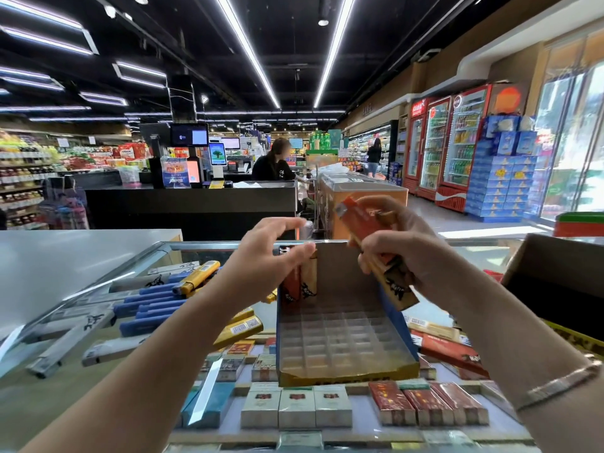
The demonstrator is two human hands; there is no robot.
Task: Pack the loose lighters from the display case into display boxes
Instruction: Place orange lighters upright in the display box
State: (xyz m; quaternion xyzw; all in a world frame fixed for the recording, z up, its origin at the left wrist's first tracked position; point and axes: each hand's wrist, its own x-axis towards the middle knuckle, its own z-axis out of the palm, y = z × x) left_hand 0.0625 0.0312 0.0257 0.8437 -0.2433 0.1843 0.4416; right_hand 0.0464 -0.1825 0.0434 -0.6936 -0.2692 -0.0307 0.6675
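Cardboard display box: two lighters upright, back-left corner.

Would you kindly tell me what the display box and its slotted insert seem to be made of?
Display box: apparently matte printed cardboard, judging by its plain brown inner wall and folded front lip. Slotted insert: likely thin clear moulded plastic, since it is see-through and glossy with a grid of pockets.

We are seeing bare forearms with no sleeves, and the right wrist is wearing a thin, pale metallic bracelet.
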